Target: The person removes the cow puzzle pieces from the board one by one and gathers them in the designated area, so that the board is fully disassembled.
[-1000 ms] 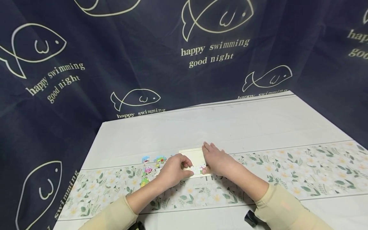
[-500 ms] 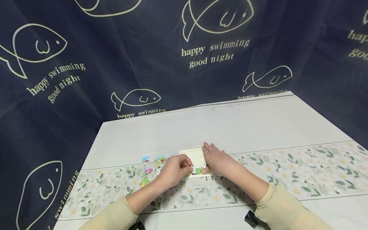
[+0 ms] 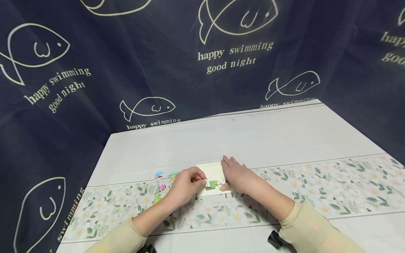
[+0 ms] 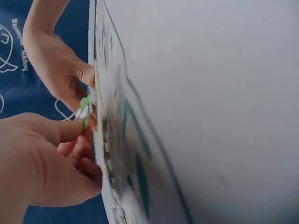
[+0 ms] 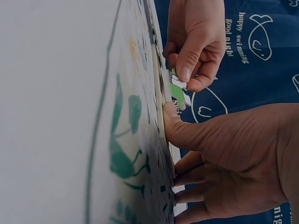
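Observation:
My left hand [image 3: 185, 184] pinches a green and white jigsaw piece [image 3: 210, 185] between thumb and index finger. In the left wrist view the piece [image 4: 84, 108] is tilted up off the pale puzzle tray. The right wrist view shows its printed green face [image 5: 178, 91] close to my right thumb. My right hand [image 3: 238, 175] rests along the right side of the tray [image 3: 212, 170], fingers extended and thumb at the front edge. Beside that thumb, a whitish printed patch shows in the tray, mostly hidden by the hand.
Several loose jigsaw pieces [image 3: 162, 187] lie left of the tray, partly behind my left forearm. A floral strip [image 3: 303, 189] crosses the white tabletop [image 3: 190, 144]. A black object [image 3: 274, 240] is by my right sleeve. A dark fish-print curtain [image 3: 158, 63] hangs behind.
My left hand has drawn the green and white piece slightly left, away from my right thumb, and its printed face shows more. My right hand stays on the tray.

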`<state>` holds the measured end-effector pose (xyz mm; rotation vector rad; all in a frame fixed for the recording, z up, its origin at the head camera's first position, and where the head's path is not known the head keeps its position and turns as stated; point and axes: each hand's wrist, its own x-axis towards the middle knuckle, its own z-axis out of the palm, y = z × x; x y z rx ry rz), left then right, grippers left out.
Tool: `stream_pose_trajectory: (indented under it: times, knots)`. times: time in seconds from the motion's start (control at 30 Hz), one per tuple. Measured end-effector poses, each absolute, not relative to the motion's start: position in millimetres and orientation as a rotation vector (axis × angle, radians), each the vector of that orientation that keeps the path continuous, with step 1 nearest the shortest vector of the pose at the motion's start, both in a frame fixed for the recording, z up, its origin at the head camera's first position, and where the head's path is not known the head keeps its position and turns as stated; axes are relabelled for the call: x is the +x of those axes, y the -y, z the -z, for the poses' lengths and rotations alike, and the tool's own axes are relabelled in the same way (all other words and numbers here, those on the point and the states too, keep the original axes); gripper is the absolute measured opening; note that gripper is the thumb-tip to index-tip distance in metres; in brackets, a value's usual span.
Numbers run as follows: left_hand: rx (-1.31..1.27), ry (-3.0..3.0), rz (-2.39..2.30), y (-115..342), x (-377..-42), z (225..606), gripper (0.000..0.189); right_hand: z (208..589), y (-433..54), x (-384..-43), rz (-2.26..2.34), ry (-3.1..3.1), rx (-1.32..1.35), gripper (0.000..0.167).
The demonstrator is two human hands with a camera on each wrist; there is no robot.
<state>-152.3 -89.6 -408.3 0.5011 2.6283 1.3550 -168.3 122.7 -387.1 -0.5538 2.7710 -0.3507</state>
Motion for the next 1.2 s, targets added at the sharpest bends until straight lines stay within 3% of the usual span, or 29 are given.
stream_pose_trajectory:
  times: [1.2]
  knots:
    - [0.292, -2.753, -1.208, 163.6, -130.9, 409.8, 0.017, 385.5, -123.4, -165.4, 0.338, -2.783, -0.587, 0.095]
